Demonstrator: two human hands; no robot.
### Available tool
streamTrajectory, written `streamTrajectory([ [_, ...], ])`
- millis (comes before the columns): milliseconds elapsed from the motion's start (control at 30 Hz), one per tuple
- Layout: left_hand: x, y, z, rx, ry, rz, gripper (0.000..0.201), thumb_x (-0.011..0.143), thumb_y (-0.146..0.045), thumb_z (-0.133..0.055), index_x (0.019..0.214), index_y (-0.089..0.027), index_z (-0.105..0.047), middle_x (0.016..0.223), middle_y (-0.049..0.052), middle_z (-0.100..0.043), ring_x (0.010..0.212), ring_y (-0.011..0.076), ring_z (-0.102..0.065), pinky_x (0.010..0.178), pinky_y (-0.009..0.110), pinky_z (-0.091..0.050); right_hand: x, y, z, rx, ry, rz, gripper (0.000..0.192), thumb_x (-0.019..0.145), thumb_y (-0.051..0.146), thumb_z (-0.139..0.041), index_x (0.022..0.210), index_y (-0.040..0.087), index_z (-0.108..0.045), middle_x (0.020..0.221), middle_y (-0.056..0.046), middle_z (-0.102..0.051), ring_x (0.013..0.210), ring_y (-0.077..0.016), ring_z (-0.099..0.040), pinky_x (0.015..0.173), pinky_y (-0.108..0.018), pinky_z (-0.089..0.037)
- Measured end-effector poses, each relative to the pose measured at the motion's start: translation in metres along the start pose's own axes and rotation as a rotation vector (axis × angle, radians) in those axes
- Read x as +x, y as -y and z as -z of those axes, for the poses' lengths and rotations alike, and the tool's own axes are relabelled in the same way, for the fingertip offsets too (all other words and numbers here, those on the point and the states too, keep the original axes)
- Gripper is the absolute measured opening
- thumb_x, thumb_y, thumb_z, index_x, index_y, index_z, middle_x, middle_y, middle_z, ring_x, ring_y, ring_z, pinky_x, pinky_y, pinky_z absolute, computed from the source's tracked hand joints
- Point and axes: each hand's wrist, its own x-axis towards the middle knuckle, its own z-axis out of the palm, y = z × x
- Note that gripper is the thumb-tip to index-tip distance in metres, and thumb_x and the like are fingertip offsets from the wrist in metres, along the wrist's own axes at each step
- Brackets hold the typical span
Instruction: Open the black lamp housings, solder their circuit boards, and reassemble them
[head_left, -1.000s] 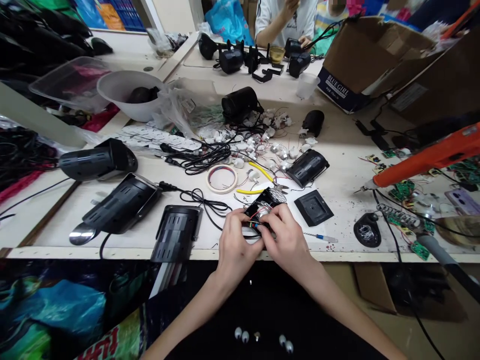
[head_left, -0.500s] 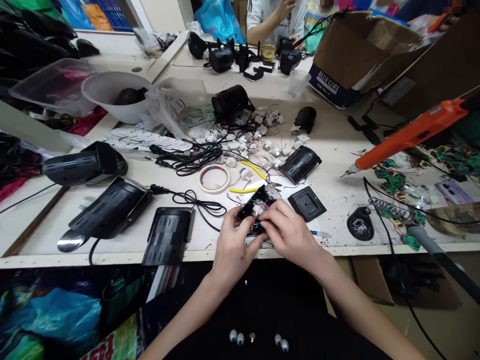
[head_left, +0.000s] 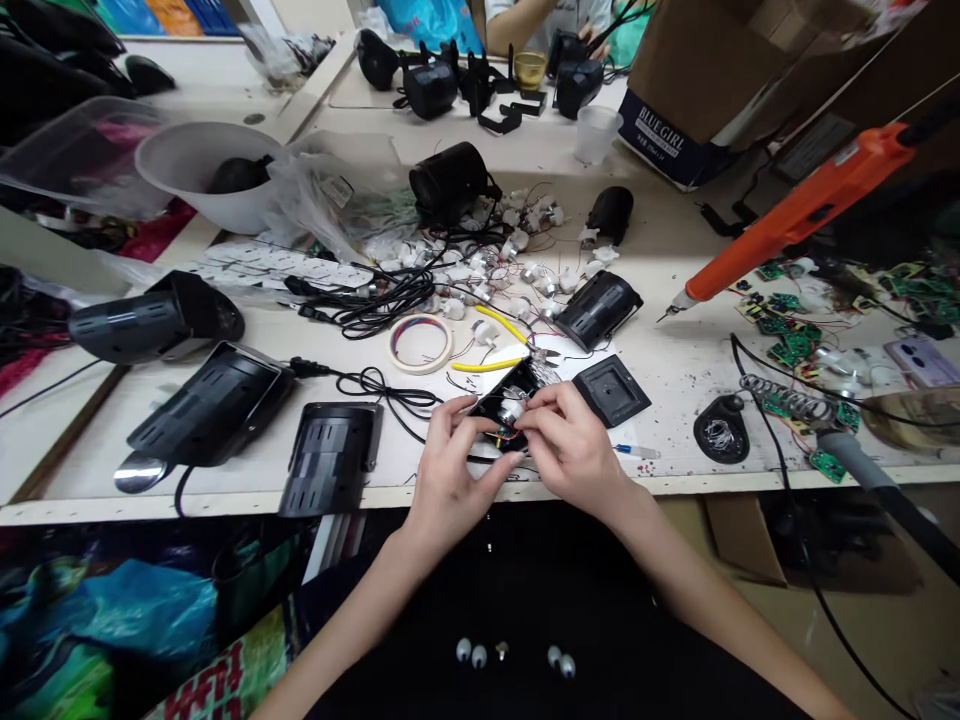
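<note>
An open black plastic housing (head_left: 491,402) lies at the table's front edge between my hands, tilted, its inside showing. My left hand (head_left: 450,480) grips its near left side, fingers at the rim and thumb stretched along the front. Inside sits a small silver-and-white motor (head_left: 512,409) with thin red wires and a bit of green board. My right hand (head_left: 574,440) pinches at the motor and its wires from the right; the fingertips partly hide the contact. Just behind lie yellow-handled cutters (head_left: 499,365). A square black cover (head_left: 611,389) rests to the right.
Black lamp-like housings (head_left: 330,455) stand to the left. A tape roll (head_left: 420,343), cables (head_left: 397,300) and many loose motors fill the middle. An orange electric screwdriver (head_left: 795,215) hangs at right, above circuit boards (head_left: 795,340) and a soldering iron holder (head_left: 787,395). A co-worker sits opposite.
My left fingers have lifted from inside the housing to its rim, and the thumb has moved down. More of the motor shows. The whole view has shifted slightly.
</note>
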Motion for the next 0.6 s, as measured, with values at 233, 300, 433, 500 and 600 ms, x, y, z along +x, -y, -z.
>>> streamTrajectory([
  [233, 0.009, -0.006, 0.014, 0.034, -0.058, -0.017, 0.015, 0.081, -0.030, -0.076, 0.092, -0.021, -0.070, 0.118, 0.009, -0.056, 0.115, 0.0271, -0.055, 0.095, 0.043, -0.050, 0.009, 0.007, -0.002, 0.077, -0.095, -0.099, 0.019, 0.092, 0.008, -0.048, 0.097, 0.019, -0.063, 0.097, -0.007, -0.055, 0.093, -0.0189, -0.060, 0.082, -0.035, -0.055],
  [300, 0.010, -0.014, 0.017, 0.124, -0.125, -0.070, 0.015, 0.079, -0.031, -0.078, 0.088, -0.022, -0.071, 0.114, 0.009, -0.058, 0.109, 0.0276, -0.056, 0.087, 0.041, -0.050, 0.009, 0.013, 0.001, 0.079, -0.159, -0.140, 0.018, 0.092, 0.011, -0.050, 0.100, 0.019, -0.064, 0.099, -0.007, -0.055, 0.090, -0.0179, -0.060, 0.077, -0.033, -0.055],
  [433, 0.011, -0.029, 0.018, 0.201, -0.209, -0.181, 0.011, 0.080, -0.026, -0.076, 0.084, -0.019, -0.068, 0.109, 0.009, -0.061, 0.097, 0.0246, -0.056, 0.079, 0.037, -0.049, 0.003, 0.029, 0.007, 0.147, -0.259, -0.336, 0.010, 0.090, 0.020, -0.058, 0.083, 0.019, -0.064, 0.080, -0.002, -0.059, 0.070, -0.0137, -0.058, 0.062, -0.026, -0.052],
  [500, 0.010, -0.034, 0.012, 0.187, -0.211, -0.226, 0.007, 0.083, -0.021, -0.071, 0.085, -0.019, -0.066, 0.109, 0.010, -0.061, 0.094, 0.0235, -0.055, 0.079, 0.037, -0.049, -0.002, 0.035, 0.007, 0.297, -0.175, -0.518, 0.010, 0.086, 0.027, -0.065, 0.079, 0.020, -0.064, 0.074, 0.000, -0.062, 0.066, -0.0130, -0.059, 0.060, -0.025, -0.052],
  [600, 0.010, -0.039, 0.001, 0.119, -0.151, -0.242, 0.005, 0.084, -0.016, -0.063, 0.088, -0.019, -0.063, 0.109, 0.010, -0.060, 0.097, 0.0235, -0.056, 0.083, 0.038, -0.049, -0.009, 0.036, 0.006, 0.516, -0.099, -0.749, 0.018, 0.077, 0.034, -0.072, 0.086, 0.020, -0.065, 0.072, 0.000, -0.064, 0.064, -0.0137, -0.061, 0.059, -0.026, -0.054],
])
